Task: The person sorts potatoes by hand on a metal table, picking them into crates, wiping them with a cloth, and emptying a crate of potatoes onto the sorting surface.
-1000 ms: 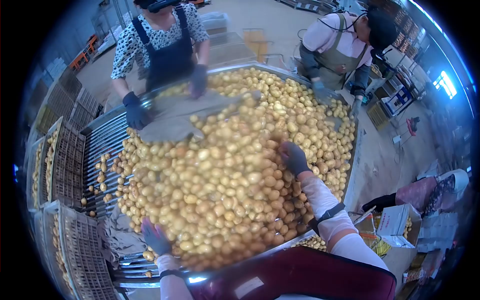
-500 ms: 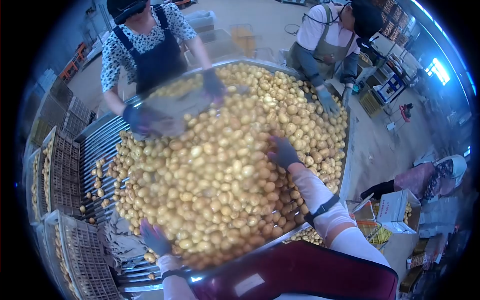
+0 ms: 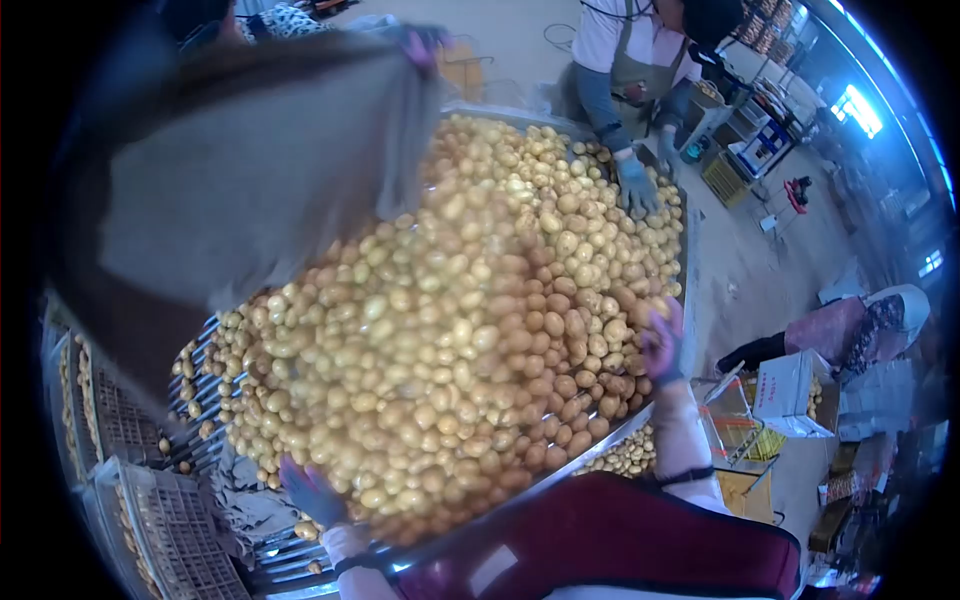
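Observation:
Round yellow-brown potatoes (image 3: 420, 350) cover a metal-edged sorting table. My left hand (image 3: 312, 492), in a grey and purple glove, rests at the near left edge of the pile, fingers spread. Over at the right edge of the table, my right hand (image 3: 662, 345) has its gloved fingers around a potato (image 3: 652, 308). A large grey-brown cloth (image 3: 240, 170) hangs raised over the far left of the pile, held at its top corner by a co-worker's gloved hand (image 3: 425, 45).
Another co-worker's gloved hand (image 3: 636, 185) touches potatoes at the far right. Crates (image 3: 170, 520) stand at the left, beside metal rollers and a crumpled cloth (image 3: 245, 490). A white box (image 3: 790, 395) and a bending person (image 3: 850, 335) are at the right.
My right hand has moved right, from the pile's middle to the table's right edge. The co-worker's cloth has risen and spread, hiding most of that person. My left hand stays nearly in place.

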Tool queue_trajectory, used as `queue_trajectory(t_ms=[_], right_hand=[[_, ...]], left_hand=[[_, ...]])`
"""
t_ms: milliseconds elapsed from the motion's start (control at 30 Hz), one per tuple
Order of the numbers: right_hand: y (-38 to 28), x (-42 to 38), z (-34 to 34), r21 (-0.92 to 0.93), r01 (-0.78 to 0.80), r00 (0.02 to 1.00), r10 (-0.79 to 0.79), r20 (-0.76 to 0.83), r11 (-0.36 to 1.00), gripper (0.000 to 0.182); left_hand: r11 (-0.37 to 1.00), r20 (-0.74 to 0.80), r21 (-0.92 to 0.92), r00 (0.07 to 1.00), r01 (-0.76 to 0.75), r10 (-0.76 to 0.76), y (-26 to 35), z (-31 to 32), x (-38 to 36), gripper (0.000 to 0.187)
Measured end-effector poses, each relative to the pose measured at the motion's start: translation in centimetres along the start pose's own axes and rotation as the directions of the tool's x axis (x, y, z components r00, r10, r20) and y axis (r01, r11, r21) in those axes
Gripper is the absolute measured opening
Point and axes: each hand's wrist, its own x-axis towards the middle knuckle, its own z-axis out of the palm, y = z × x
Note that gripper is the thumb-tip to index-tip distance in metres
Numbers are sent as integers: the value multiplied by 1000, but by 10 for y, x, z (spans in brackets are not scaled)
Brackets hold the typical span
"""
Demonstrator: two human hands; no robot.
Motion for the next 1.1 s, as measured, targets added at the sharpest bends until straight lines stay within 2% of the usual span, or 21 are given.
queue_trajectory(t_ms=[33, 67, 100, 133, 200, 233, 367, 400, 433, 500, 567, 600, 633, 667, 700, 767, 833, 933, 1033, 1067, 1100], right_hand=[[18, -37, -28, 48, -200, 980, 200, -7, 979, 49], [31, -74, -58, 312, -584, 783, 622, -29, 749, 52], [43, -110, -89, 625, -698, 416, 908, -45, 350, 56], [21, -124, -123, 575, -784, 200, 972, -120, 232, 62], [62, -251, -182, 598, -728, 150, 929, -337, 335, 49], [47, -287, -213, 552, -747, 219, 921, -322, 370, 33], [1, -379, -240, 283, -955, -237, 802, -548, -89, 43], [-4, -380, -227, 177, -977, -206, 758, -619, -121, 46], [0, -376, -209, 55, -996, -89, 735, -672, -70, 48], [8, -326, -161, -171, -966, 260, 697, -668, 196, 54], [-5, -195, -110, -304, -833, 550, 755, -357, 463, 58], [0, -150, -63, -77, -740, 633, 652, -417, 668, 57], [2, -102, -40, -172, -588, 800, 538, -265, 790, 55], [10, -60, -26, -352, -471, 865, 501, -5, 809, 52], [18, -31, 4, -443, -327, 927, 373, 19, 835, 48], [16, 21, 59, -87, -426, 889, 435, 145, 900, 46], [18, 57, 97, -283, -522, 750, 591, 298, 805, 45], [42, 61, 136, -215, -615, 671, 647, 362, 758, 40], [47, 50, 107, 466, -795, 596, 639, 486, 388, 35], [39, 60, 76, 357, -690, 723, 572, 388, 630, 32], [40, 57, 57, 565, -708, 669, 656, 349, 422, 33]], left_hand=[[1000, -9, 14, 1000, -9, 10, -6, 4, -1, 56], [999, -16, 26, 1000, -19, 20, -10, 8, -1, 57], [999, -12, 19, 1000, -26, 26, -9, 9, 0, 57], [999, -9, 14, 999, -31, 31, -7, 7, 0, 57], [1000, 6, -3, 1000, -18, 18, -5, 5, 1, 58], [1000, 8, 5, 1000, -20, 20, -6, 6, 1, 57], [997, 1, 39, 998, -62, 62, -15, 13, 1, 57], [998, -7, 30, 998, -59, 59, -12, 12, 2, 56], [998, -11, 23, 998, -58, 58, -12, 11, 1, 56], [997, -2, 41, 998, -70, 70, -15, 12, -1, 56], [995, -5, 56, 997, -80, 80, -18, 13, 0, 56], [996, 1, 59, 997, -72, 72, -16, 12, 0, 56], [996, 9, 54, 998, -69, 69, -16, 11, 0, 56], [997, 14, 47, 998, -65, 65, -16, 11, 1, 56], [997, 18, 40, 998, -59, 58, -14, 10, 1, 56], [998, 17, 38, 999, -52, 51, -11, 8, 3, 58], [997, 19, 55, 998, -61, 60, -20, 13, -1, 59], [998, 23, 35, 998, -58, 58, -14, 10, 2, 62], [998, 29, 37, 998, -49, 48, -13, 10, 3, 63], [998, 39, 48, 999, -34, 32, -10, 8, 4, 63], [998, 50, 57, 999, -17, 14, -8, 6, 1, 63]])
